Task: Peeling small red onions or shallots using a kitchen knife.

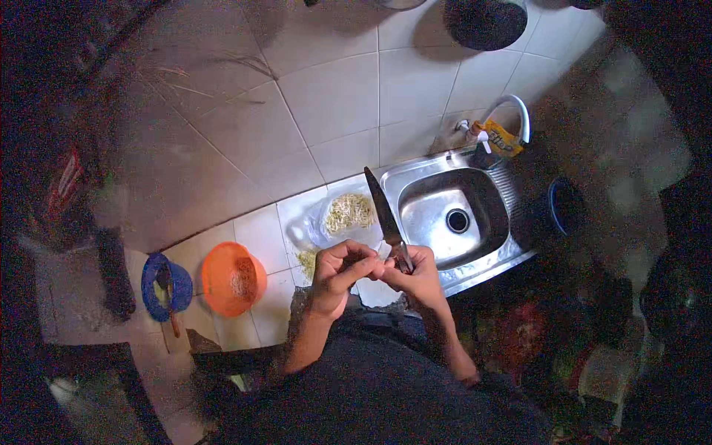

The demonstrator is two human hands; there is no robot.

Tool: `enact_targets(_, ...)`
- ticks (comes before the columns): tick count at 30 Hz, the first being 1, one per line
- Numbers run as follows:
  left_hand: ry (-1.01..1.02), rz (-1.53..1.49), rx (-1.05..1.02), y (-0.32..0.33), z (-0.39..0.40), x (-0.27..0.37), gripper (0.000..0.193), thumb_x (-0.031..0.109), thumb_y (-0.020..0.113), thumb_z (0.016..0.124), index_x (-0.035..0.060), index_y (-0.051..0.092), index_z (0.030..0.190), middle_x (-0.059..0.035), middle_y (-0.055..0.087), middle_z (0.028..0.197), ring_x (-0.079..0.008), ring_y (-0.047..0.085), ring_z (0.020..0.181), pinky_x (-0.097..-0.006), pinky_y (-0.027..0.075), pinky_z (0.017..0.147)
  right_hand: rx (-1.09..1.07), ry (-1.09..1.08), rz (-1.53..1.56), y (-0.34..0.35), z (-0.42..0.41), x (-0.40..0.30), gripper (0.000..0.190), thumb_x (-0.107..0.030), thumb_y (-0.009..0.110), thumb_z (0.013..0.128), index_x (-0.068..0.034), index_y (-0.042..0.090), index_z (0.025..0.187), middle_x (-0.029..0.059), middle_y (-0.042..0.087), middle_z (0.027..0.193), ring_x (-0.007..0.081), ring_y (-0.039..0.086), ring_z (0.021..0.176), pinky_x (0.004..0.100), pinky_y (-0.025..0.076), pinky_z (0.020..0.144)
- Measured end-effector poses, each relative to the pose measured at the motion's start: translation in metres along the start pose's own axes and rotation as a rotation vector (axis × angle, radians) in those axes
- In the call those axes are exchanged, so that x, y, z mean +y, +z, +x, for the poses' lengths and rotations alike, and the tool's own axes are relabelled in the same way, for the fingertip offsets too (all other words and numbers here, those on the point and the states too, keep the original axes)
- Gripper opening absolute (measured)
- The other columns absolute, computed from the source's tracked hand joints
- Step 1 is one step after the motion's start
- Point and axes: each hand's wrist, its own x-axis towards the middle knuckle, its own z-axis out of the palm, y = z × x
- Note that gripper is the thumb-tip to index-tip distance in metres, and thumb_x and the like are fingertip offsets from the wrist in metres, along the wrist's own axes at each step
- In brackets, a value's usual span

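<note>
A knife (382,208) is gripped by its handle in my right hand (417,275), its dark blade pointing up and away. My left hand (340,272) meets the right one at the fingertips, with fingers bent and pinched together; a small pale piece seems to be between them, too small to name. Just beyond the hands, a clear plastic bag (320,222) holds pale, thin sprout-like pieces (350,214). More small yellowish bits (306,261) lie on the white tiles beside my left hand.
Right of the hands is a stainless steel sink (439,239) with a white curved faucet (523,114) and a yellow packet (500,140). An orange plastic bowl (222,278) and a blue bowl (181,286) with a utensil stand at left. A tiled wall (334,94) rises behind the counter.
</note>
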Motion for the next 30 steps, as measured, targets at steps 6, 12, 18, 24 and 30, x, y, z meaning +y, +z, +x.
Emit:
enact_targets(6,-0.028,-0.043,-0.027,0.004,-0.001,0.004,0.014,0.01,0.064,0.084,0.0024,0.06,0.095,-0.005,0.064,0.085,-0.0108,0.06,0.076,-0.0242,0.046,0.07,0.129,-0.053,-0.082,0.001,-0.002,0.001,0.025,-0.02,0.083,0.07,-0.006,0.062,0.072,-0.0085,0.049,0.057,0.0001,0.04,0.05,0.018,0.028,0.045)
enact_targets(12,0.001,0.003,-0.065,0.005,-0.008,0.004,0.011,0.009,0.062,0.089,0.0008,0.059,0.096,-0.0045,0.063,0.082,-0.0107,0.059,0.077,-0.0247,0.046,0.071,0.17,-0.138,-0.006,0.008,-0.008,0.005,0.021,-0.017,0.081,0.073,-0.005,0.065,0.078,-0.0085,0.049,0.056,0.0005,0.041,0.05,0.0185,0.029,0.045)
enact_targets(18,0.082,0.208,-0.027,0.007,-0.019,0.003,0.015,0.011,0.064,0.088,-0.002,0.06,0.095,-0.005,0.064,0.084,-0.009,0.059,0.076,-0.0225,0.048,0.07,0.191,-0.142,-0.213,0.01,-0.021,-0.019,0.017,-0.017,0.076,0.079,-0.002,0.067,0.078,-0.0074,0.05,0.056,0.0023,0.042,0.053,0.0214,0.03,0.047)
enact_targets(24,0.073,0.295,-0.007,0.006,-0.03,0.008,0.016,0.01,0.064,0.087,-0.0029,0.061,0.096,-0.0058,0.064,0.085,-0.0098,0.06,0.076,-0.023,0.049,0.07,0.184,-0.15,-0.271,0.011,-0.027,-0.014,0.018,-0.018,0.074,0.08,-0.001,0.066,0.077,-0.006,0.05,0.056,0.0024,0.041,0.053,0.0216,0.031,0.047)
enact_targets(30,-0.013,0.114,-0.049,-0.005,-0.04,0.005,0.015,0.008,0.065,0.086,-0.0027,0.061,0.095,-0.0063,0.065,0.086,-0.0109,0.06,0.078,-0.0243,0.048,0.072,0.196,-0.131,-0.166,0.029,-0.039,-0.013,0.018,-0.017,0.073,0.082,0.0,0.066,0.08,-0.0016,0.061,0.066,0.004,0.052,0.061,0.021,0.039,0.054)
